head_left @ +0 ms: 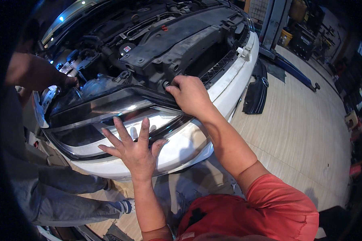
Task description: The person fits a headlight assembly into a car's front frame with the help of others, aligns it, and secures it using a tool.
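A clear-lensed headlight lies at the front corner of a white car, beside the open engine bay. My left hand is open over the lens, its fingers spread and pointing away from me; whether the palm presses on it I cannot tell. At the headlight's inner end, my right hand is closed over the dark edge, thumb bent toward the engine bay and the other fingers largely hidden. Below the lens runs the white bumper. Another person's hand reaches behind the headlight's outer end.
The co-worker stands close on the left, in grey trousers. A black grille lies on the wood-patterned floor right of the car. Beyond it are a lift post, a blue lift arm and a yellow bucket.
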{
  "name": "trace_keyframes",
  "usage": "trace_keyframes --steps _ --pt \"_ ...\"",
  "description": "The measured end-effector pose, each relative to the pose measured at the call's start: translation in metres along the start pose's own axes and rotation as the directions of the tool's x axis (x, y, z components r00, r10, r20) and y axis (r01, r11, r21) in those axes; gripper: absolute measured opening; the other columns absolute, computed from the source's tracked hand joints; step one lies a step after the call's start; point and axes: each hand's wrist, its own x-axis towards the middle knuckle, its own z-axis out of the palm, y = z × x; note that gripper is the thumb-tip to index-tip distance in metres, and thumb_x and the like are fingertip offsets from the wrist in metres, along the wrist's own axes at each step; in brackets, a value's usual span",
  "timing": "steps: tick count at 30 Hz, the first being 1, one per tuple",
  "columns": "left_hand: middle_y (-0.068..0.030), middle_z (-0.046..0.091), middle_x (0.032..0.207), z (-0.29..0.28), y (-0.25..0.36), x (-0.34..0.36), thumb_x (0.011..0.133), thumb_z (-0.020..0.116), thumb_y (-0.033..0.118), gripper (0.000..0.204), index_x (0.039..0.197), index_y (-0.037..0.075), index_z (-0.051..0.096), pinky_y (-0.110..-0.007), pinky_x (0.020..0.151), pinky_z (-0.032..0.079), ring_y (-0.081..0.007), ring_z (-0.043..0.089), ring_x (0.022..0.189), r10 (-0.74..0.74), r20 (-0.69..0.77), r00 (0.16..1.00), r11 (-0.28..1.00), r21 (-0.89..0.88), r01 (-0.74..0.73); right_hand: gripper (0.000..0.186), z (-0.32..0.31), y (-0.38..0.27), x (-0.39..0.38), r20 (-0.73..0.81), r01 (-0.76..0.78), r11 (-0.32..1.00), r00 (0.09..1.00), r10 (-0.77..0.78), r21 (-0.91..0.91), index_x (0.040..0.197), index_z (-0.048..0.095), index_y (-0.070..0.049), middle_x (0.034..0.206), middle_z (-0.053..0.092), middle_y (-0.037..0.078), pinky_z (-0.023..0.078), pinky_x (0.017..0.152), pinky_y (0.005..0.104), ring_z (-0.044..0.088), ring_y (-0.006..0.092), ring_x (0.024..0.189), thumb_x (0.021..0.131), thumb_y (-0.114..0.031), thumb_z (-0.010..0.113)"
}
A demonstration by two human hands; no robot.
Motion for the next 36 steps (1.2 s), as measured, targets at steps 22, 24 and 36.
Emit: trace_keyframes --steps 22,24,36 --pt "-0.0163 0.006 0.162 -0.005 -0.001 0.0 0.064 0.071 0.067 0.093 0.147 0.045 0.035 -0.077 0.103 0.002 -0.0486 0.002 0.146 0.016 0.005 1.0 0.999 0.03 -0.016 0.023 0.003 -0.001 -0.001 -0.058 0.049 0.998 0.997 -0.051 -0.034 0.081 0.068 0.003 0.078 0.065 0.024 0.049 0.072 0.0472 0.063 0.0424 0.079 0.083 -0.02 0.069" --pt "-0.0133 0.006 0.162 -0.006 0.001 0.001 0.061 0.076 0.061 0.09 0.143 0.048 0.04 -0.077 0.104 -0.001 -0.0456 -0.002 0.147 -0.009 0.021 1.0 1.0 -0.025 0.01 0.025 0.003 0.0 0.0 -0.071 0.067 0.997 0.995 -0.07 -0.037 0.082 0.069 0.002 0.078 0.065 0.024 0.049 0.071 0.0463 0.062 0.0423 0.078 0.084 -0.022 0.069" --pt "-0.0155 0.005 0.162 -0.005 -0.003 -0.001 0.07 0.064 0.072 0.084 0.145 0.045 0.038 -0.076 0.104 -0.001 -0.0457 -0.003 0.147 0.022 0.025 0.999 0.999 0.037 -0.023 0.023 0.0 -0.007 0.004 0.055 0.019 0.993 0.998 -0.013 -0.119 0.084 0.067 0.003 0.083 0.066 0.024 0.051 0.076 0.0479 0.064 0.0418 0.081 0.083 -0.02 0.069"
